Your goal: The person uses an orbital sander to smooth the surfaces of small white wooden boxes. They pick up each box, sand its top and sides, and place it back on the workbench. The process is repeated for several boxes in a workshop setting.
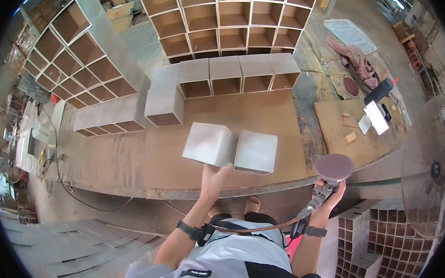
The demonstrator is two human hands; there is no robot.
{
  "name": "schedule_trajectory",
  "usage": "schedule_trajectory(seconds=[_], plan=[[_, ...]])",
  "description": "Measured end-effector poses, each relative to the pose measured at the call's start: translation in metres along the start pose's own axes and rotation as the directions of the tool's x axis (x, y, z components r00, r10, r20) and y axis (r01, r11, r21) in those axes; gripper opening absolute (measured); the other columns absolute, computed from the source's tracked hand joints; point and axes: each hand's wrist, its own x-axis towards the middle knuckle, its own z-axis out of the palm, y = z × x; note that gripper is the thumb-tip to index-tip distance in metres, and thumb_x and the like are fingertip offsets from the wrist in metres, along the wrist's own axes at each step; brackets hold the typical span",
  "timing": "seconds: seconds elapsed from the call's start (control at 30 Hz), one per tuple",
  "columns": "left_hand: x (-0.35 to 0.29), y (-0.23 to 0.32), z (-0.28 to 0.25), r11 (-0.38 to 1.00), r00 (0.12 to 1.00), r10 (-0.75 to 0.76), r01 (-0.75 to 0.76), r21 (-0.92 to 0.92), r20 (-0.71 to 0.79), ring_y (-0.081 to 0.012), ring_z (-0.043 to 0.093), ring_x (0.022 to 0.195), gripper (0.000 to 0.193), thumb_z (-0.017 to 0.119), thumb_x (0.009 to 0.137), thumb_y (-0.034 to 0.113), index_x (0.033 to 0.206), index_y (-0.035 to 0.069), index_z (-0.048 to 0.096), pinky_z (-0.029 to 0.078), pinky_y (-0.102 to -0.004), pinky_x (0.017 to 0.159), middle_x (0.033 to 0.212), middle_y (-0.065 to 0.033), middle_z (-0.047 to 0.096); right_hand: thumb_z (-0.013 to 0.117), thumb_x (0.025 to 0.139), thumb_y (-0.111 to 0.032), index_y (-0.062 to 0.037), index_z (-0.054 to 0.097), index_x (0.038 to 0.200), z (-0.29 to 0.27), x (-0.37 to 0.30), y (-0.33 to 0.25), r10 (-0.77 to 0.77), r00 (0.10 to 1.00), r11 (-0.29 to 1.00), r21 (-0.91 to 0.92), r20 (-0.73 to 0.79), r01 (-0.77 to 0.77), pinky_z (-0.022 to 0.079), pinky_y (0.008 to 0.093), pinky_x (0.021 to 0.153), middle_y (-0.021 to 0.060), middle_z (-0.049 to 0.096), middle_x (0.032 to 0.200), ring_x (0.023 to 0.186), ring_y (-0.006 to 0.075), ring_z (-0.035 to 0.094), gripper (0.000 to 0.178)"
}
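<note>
Brown worktable (271, 109), fan (436, 171) near it, bears pale boxes (256, 149).

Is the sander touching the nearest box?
Off: the right hand holds the disc sander, tabletop showing between it and the white box.

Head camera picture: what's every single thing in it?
table: one, brown, before the person
loose boxes: two, white, near the table's front
box row: one, white with brown insides, behind them
box stacks: at least two, white and brown, back and left
more boxes: many, pale and brown, lower right
sander: one, grey with purplish disc, at right
hose: one, brownish, below the sander
spare disc: one, reddish, right
cloth: one, pinkish, far right
tray: one, clear, beyond the cloth
device: one, white and black, right
fan: one, grey, right edge
far clutter: too small to count
wrist straps: two, black, one per wrist
left grip: one, bare, touching left loose box
right grip: one, bare, holding the sander
</note>
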Motion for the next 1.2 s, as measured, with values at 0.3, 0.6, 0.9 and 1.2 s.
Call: schedule_trajectory(seconds=[0.3, 0.6, 0.9, 1.2], plan=[[0.017, 0.0, -0.015, 0.728, 0.97, -0.106, -0.074, -0.681, -0.219, -0.0217, 0.059, 0.114, 0.035, 0.054, 0.101, 0.015, 0.132, 0.003, 0.044, 0.05, -0.038, 0.097, 0.127, -0.01, 0.055, 0.053, 0.092, -0.043, -0.0054, 0.055, 0.107, 0.022, 0.004, 0.012, 0.089, 0.993, 0.977, 0.188, 0.076, -0.102, 0.042, 0.0268, 0.044, 0.0084, 0.059, 0.087, 0.059, 0.0196, 0.054, 0.04], [-0.036, -0.001, 0.013, 0.968, 0.959, -0.251, 0.252, 0.005, 0.135, -0.0196, 0.062, 0.098, 0.043, 0.062, 0.097, 0.029, 0.123, -0.004, 0.053, 0.051, -0.0339, 0.088, 0.103, -0.0102, 0.064, 0.053, 0.094, -0.039, -0.0072, 0.054, 0.113, 0.01, 0.018, 0.012, 0.137, 0.954, 0.956, 0.218, 0.266, -0.198, 0.048, 0.0297, 0.055, 0.0067, 0.059, 0.1, 0.076, 0.0188, 0.057, 0.037], [0.005, -0.02, 0.104, 0.969, 0.981, -0.168, 0.183, -0.166, 0.101, -0.0179, 0.06, 0.107, 0.042, 0.064, 0.094, 0.02, 0.13, 0.0, 0.056, 0.048, -0.0328, 0.092, 0.118, -0.0081, 0.064, 0.054, 0.093, -0.039, -0.0068, 0.055, 0.114, 0.003, 0.021, 0.006, 0.104, 0.96, 0.952, 0.254, 0.262, -0.172, 0.047, 0.0291, 0.057, 0.0062, 0.058, 0.103, 0.078, 0.0184, 0.055, 0.038], [0.036, -0.098, 0.131, 0.718, 0.911, 0.392, -0.388, 0.578, 0.126, -0.0356, 0.065, 0.089, 0.036, 0.055, 0.097, 0.031, 0.104, -0.002, 0.067, 0.05, -0.0441, 0.078, 0.096, -0.0222, 0.068, 0.047, 0.094, -0.046, -0.0059, 0.055, 0.103, 0.031, 0.004, -0.016, 0.057, 0.995, 0.998, 0.027, 0.086, -0.06, 0.037, 0.0291, 0.033, 0.0101, 0.057, 0.075, 0.052, 0.0206, 0.053, 0.042]])
